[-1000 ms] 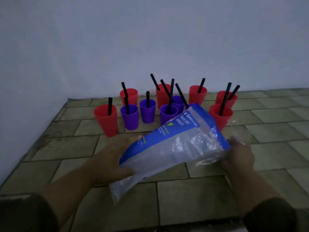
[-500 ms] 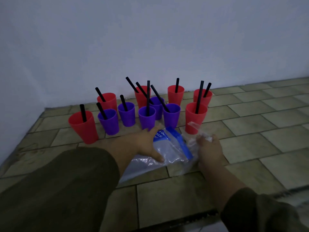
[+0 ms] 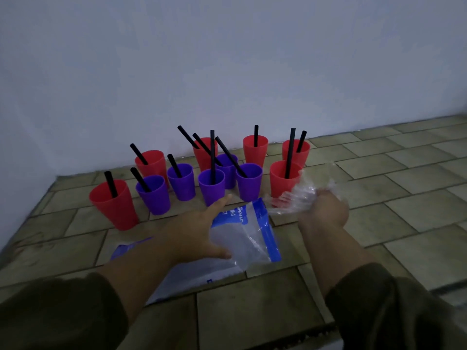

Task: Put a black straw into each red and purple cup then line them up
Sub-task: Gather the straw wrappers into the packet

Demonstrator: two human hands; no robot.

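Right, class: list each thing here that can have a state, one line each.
Red cups: upright, straw in each.
Purple cups: upright, straw in each.
Plastic bag: lying on the floor.
Left hand: open, flat on the bag.
Right hand: gripping the bag's crumpled end.

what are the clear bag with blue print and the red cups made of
The clear bag with blue print: thin plastic film, glossy; see-through, crinkled, with bright glints. The red cups: likely rigid moulded plastic, smooth and semi-matte; uniform colour, thin even rims.
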